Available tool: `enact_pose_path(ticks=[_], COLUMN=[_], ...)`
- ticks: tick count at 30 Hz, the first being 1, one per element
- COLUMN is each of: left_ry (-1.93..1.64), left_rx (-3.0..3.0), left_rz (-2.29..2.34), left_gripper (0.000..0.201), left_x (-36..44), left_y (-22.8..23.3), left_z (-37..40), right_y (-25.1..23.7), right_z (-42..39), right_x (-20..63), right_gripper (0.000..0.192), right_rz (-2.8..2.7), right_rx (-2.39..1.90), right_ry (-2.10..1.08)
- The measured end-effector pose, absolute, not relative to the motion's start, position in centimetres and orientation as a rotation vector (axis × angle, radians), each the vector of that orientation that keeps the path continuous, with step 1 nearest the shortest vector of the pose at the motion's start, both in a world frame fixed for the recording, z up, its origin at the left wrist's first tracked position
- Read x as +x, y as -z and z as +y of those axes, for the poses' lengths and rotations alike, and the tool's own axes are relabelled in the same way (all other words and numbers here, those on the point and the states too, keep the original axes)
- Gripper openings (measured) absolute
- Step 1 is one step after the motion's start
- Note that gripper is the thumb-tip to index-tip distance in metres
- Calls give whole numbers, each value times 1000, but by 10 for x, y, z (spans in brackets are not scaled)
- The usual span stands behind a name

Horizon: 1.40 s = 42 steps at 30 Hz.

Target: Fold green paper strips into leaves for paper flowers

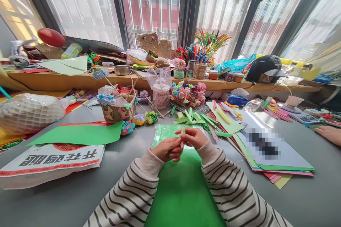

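Currently left hand [168,148] and right hand [194,137] meet at the fingertips, both grips pinching a small, pointed, light-green paper piece [183,131] above the smooth, glossy green sheet [183,191] on the matte grey table [80,193], wrists angled inward, forearms converging, cuffs [150,163] ribbed.

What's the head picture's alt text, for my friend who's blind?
A person's left hand and right hand pinch a small green paper piece above a glossy green sheet. Beyond lie green paper strips and a basket with paper flowers.
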State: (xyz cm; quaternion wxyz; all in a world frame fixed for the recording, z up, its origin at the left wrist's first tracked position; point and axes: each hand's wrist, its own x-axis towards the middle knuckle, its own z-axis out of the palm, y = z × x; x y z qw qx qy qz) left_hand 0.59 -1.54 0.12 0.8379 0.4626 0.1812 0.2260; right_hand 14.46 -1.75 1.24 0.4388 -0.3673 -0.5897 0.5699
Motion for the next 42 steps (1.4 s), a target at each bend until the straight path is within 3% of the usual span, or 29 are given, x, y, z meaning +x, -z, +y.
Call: enact_pose_path(ticks=[10,42], left_ry=[-774,-935], left_rx=[1460,1951], left_rz=[689,857], left_gripper=[29,33], left_x=[11,13], left_y=[-1,2], left_z=[-15,-20], right_y=[-16,-8], right_z=[-20,-16], right_x=[145,144], right_gripper=[25,23], right_rz=[-1472,-1442], right_rx=[-1050,-1043], right_ry=[-1097,-964])
